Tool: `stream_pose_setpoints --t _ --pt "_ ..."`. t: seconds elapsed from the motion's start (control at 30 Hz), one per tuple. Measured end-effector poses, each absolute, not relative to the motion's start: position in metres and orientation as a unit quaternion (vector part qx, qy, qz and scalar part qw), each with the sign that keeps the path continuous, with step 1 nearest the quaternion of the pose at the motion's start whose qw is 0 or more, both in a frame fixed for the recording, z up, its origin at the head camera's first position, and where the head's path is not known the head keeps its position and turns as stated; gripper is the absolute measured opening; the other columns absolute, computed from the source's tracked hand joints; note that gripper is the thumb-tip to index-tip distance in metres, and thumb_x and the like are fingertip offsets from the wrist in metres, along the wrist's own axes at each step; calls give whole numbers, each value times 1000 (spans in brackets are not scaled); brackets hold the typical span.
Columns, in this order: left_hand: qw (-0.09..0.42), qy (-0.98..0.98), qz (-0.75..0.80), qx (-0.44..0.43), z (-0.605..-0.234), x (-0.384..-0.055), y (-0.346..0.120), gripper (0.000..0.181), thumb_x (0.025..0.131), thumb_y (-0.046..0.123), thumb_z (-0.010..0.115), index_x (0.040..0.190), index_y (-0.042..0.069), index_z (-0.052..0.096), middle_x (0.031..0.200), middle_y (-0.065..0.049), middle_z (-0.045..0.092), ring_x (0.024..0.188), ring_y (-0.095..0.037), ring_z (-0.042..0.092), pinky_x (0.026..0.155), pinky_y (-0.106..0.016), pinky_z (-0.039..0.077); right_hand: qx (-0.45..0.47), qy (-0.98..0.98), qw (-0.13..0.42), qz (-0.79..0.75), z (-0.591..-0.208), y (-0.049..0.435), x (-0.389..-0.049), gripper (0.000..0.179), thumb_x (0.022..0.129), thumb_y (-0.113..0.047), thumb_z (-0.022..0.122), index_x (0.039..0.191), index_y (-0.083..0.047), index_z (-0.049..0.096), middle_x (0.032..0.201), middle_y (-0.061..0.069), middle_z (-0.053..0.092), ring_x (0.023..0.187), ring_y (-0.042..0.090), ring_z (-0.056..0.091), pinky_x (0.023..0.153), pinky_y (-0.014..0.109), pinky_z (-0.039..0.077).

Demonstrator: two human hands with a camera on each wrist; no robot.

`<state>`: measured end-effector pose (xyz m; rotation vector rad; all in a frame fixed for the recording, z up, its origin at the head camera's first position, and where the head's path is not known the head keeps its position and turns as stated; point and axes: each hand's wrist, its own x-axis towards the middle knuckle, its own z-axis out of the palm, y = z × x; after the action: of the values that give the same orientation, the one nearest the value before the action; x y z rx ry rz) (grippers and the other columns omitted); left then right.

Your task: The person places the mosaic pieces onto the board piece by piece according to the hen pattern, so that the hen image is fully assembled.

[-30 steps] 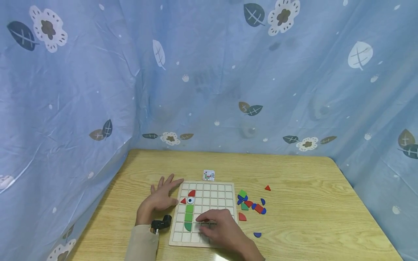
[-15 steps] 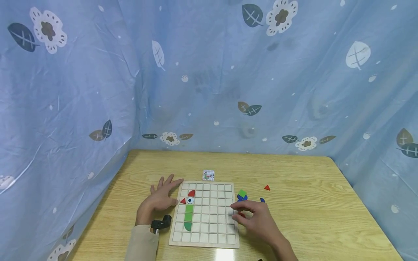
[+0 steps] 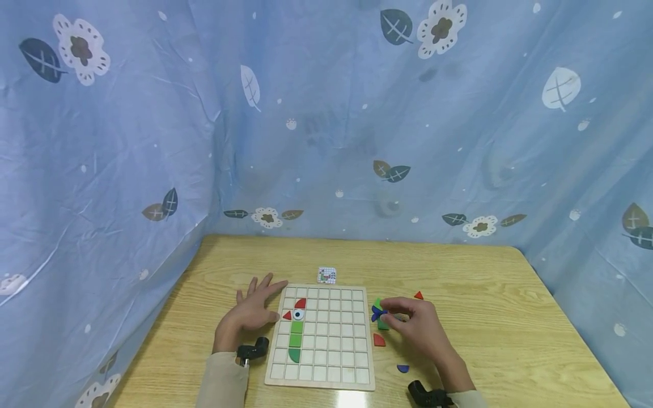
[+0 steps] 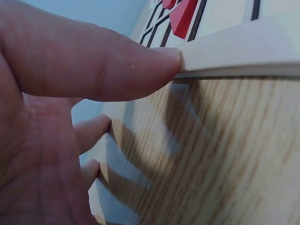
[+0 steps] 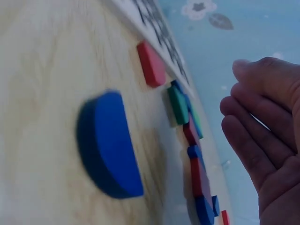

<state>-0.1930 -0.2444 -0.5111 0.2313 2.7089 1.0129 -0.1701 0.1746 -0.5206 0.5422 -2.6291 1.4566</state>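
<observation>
My left hand [image 3: 252, 311] lies spread at the left edge of a wooden grid board [image 3: 334, 343]. In the left wrist view its thumb [image 4: 136, 70] touches the board's side. On the board stand a red triangle [image 3: 287, 315], a red quarter circle [image 3: 301, 304], a round eye piece [image 3: 298, 314], green squares [image 3: 296, 327] and a dark green quarter circle [image 3: 294, 355]. My right hand [image 3: 423, 326] is over the loose pieces right of the board. Its fingers are loosely bent, thumb and index apart, beside blue pieces [image 3: 376, 313]. The right wrist view shows nothing held.
A small picture card [image 3: 327, 275] lies behind the board. Around the right hand are a red quarter circle [image 3: 379, 340], a blue half circle [image 3: 403, 368], a red triangle [image 3: 419, 295] and a dark green piece [image 3: 382, 324]. A patterned blue curtain [image 3: 326, 141] hangs behind the table.
My right hand has moved right from over the board, past its right edge, to the loose pieces. The left hand and the pieces on the board stay as they were.
</observation>
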Motion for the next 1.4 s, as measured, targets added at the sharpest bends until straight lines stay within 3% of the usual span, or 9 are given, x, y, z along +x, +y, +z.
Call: stream_pose_setpoints --t 0.23,0.4,0.7,0.9,1.4 --pt "117 928 345 80 -511 -192 -244 85 86 4 79 165 19 51 182 -25 17 166 -59 -5 121 -88 -11 180 -877 14 445 -526 171 -191 22 95 -10 85 118 -10 84 111 3 84 99 16 82 82 24 64" --pt "115 928 345 80 -511 -192 -245 84 86 3 79 165 18 52 181 -26 17 166 -59 -4 121 -88 -10 179 -886 2 427 -526 171 -203 23 96 -8 83 119 -8 83 114 4 84 103 18 82 87 24 65" --pt "117 929 343 78 -511 -192 -245 84 87 4 78 165 19 51 182 -25 17 166 -58 -5 121 -87 -10 149 -891 46 427 -528 178 -216 25 95 -3 82 120 -6 83 115 7 83 104 25 82 87 33 68" --pt "116 929 344 75 -511 -192 -244 84 87 4 78 165 19 52 182 -25 17 166 -58 -5 121 -87 -11 129 -900 43 414 -528 176 -218 29 93 -5 85 122 -7 82 117 8 83 106 27 82 90 40 67" --pt "118 926 350 81 -513 -193 -246 85 86 3 78 165 20 51 182 -24 16 167 -57 -7 121 -87 -12 145 -904 51 399 -533 171 -219 33 90 -1 86 122 -8 81 109 5 83 97 21 80 83 33 66"
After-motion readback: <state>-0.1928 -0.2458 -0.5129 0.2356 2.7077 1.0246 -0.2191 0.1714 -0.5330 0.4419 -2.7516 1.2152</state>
